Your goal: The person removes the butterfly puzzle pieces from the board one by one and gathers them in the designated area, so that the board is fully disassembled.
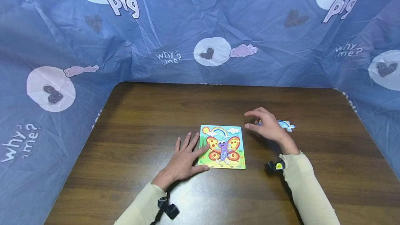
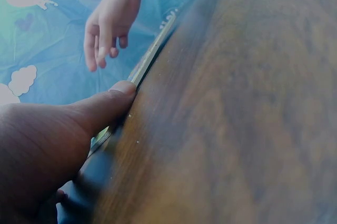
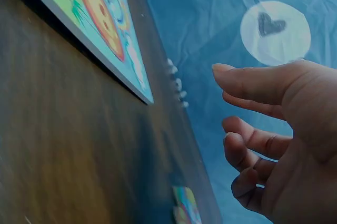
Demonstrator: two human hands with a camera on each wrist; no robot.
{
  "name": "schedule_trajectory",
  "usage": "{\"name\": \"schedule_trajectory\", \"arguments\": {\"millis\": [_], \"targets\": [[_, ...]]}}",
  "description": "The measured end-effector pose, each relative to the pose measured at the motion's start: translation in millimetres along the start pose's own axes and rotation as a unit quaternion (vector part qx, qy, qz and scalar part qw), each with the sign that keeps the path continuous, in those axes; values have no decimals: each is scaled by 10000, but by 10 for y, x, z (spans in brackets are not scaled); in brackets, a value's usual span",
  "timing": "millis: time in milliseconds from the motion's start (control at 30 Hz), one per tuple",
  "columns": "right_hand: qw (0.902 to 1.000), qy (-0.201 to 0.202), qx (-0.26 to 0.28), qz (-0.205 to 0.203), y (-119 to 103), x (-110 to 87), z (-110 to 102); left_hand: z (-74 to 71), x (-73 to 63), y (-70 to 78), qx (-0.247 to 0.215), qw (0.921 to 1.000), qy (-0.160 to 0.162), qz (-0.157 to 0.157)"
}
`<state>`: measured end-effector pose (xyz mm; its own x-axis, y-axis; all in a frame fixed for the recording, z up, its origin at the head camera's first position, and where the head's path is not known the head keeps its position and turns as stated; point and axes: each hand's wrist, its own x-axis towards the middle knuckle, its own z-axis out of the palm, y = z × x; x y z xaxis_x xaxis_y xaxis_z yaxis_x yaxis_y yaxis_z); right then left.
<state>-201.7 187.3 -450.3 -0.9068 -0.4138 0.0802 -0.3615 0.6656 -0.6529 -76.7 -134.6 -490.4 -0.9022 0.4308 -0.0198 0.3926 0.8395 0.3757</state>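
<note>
A square butterfly puzzle board [image 1: 233, 162] lies flat on the table. My left hand [image 1: 182, 160] spreads its fingers at the board's left side, the index finger reaching over the picture. Its thumb [image 2: 108, 105] rests at the board's near edge in the left wrist view. To the right of the board, my right hand [image 1: 268, 126] hovers with bent fingers and a gap between thumb and index finger, holding nothing. A loose rainbow puzzle piece [image 1: 285, 125] lies just beyond it, partly covered by the hand. Another bit of blue and yellow shows between its fingers.
The brown wooden table [image 1: 150, 114] stretches out around the board. A blue printed cloth [image 1: 175, 20] hangs along its back and both sides. A small black camera [image 1: 168, 208] is strapped at the left wrist, and another [image 1: 271, 167] at the right.
</note>
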Motion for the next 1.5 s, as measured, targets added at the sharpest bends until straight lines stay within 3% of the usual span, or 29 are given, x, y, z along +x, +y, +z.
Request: {"name": "schedule_trajectory", "arguments": {"millis": [600, 1000, 1233, 1500], "targets": [[9958, -735, 398, -364, -154, 18, 346, -7, -5, 9, 7, 10000, 19, 3], [9927, -1093, 257, -434, -131, -11, 460, -2, 2, 9, 35, 10000, -18, -31], [9903, -1165, -103, -744, -161, -23, 467, 18, 9, 2, -22, 10000, 21, -25], [9876, -1334, -214, -802, -169, -31, 467, 20, 10, 5, -20, 10000, -62, -64]]}}
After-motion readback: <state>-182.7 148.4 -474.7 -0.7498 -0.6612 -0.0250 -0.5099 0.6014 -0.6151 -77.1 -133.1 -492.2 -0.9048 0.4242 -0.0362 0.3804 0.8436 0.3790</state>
